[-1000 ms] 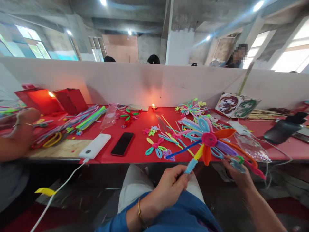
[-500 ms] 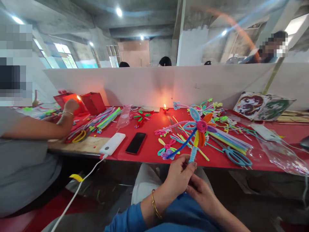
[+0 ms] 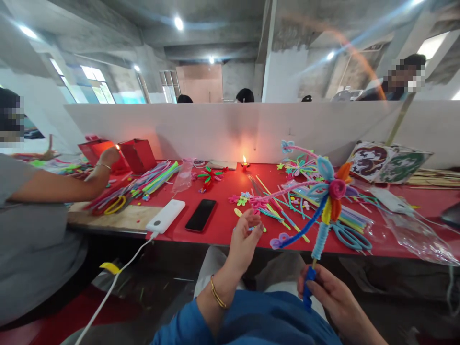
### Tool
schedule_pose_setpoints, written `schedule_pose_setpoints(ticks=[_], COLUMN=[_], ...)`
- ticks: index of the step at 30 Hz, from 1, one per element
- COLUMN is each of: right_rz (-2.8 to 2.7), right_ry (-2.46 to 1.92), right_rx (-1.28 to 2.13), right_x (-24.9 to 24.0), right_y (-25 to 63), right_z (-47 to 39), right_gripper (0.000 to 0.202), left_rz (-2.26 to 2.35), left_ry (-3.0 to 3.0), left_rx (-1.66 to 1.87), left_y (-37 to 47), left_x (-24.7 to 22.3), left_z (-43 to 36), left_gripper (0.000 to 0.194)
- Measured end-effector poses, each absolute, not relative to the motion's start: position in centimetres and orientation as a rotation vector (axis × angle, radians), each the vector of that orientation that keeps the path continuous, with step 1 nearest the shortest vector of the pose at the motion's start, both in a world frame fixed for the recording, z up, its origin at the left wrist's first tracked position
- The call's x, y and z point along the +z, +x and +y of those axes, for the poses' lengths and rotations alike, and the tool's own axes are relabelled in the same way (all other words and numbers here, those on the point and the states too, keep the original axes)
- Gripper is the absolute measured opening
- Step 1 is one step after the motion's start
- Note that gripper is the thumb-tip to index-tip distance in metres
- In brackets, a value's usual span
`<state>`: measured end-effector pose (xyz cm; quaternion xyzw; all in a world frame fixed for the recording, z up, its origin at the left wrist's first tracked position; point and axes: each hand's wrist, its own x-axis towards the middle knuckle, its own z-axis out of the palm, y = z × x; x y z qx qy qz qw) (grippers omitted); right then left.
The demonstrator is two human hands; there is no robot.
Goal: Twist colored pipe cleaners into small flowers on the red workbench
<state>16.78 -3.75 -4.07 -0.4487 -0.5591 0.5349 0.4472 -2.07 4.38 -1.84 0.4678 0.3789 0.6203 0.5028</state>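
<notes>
My right hand [image 3: 332, 292] is closed round the blue-wrapped lower part of a stick. On that stick stands a pipe-cleaner flower [image 3: 337, 189] with a pink centre, orange, light blue and purple petals and a light blue fuzzy stem. Long blue and pink stalks with small blossoms reach out to its left. My left hand [image 3: 245, 242], with a gold bracelet at the wrist, is raised just below the pink blossom [image 3: 258, 203]. Its thumb and fingers are apart, and nothing shows between them.
A lit candle [image 3: 245, 165] burns at the table's back. A black phone [image 3: 201, 215], a white power bank [image 3: 166, 216] and blue scissors [image 3: 351, 235] lie near the front edge. A person's arm [image 3: 72, 184] reaches over the table at left, beside red boxes [image 3: 137, 155].
My left hand has let go of the flower's stem and moved left. My right hand has moved right with the flower, and more of the blue-wrapped stick now shows.
</notes>
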Motion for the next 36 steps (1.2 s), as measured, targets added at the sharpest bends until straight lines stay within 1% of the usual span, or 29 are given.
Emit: schedule_pose_setpoints(ticks=[2, 3, 4, 8, 13, 17, 27, 36], right_rz=[-1.458, -1.475, -1.481, -1.502, -1.532, -1.496, -1.484, -1.433], right_ry=[-1.130, -1.144, -1.165, -1.257, -1.359, -1.466, -1.532, -1.479], right_rx=[1.301, 1.284, 1.267, 1.214, 1.014, 0.917, 0.828, 0.894], right_x=[-4.2, -4.4, -4.5, -5.0, -5.7, -5.9, -6.4, -6.7], right_y=[16.9, 16.9, 16.8, 16.7, 17.5, 18.2, 18.7, 18.6], right_z=[-4.0, -4.1, -4.2, -4.2, -3.5, -3.2, -3.2, -3.2], right_gripper=[0.025, 0.025, 0.024, 0.025, 0.024, 0.023, 0.021, 0.026], left_rz=[0.893, 0.881, 0.872, 0.835, 0.771, 0.738, 0.664, 0.661], left_ry=[1.152, 1.167, 1.186, 1.137, 1.012, 0.939, 0.712, 0.647], left_rx=[1.595, 1.626, 1.640, 1.617, 1.555, 1.541, 1.428, 1.370], left_y=[-2.6, -2.8, -3.1, -3.7, -3.8, -4.1, -4.5, -4.6], left_x=[-1.1, -0.7, -0.4, 0.2, 0.2, 0.4, 1.2, 0.8], left_z=[5.0, 5.2, 5.2, 4.9, 4.3, 4.3, 4.0, 4.0], left_gripper=[0.051, 0.053, 0.050, 0.028, 0.014, 0.016, 0.021, 0.022])
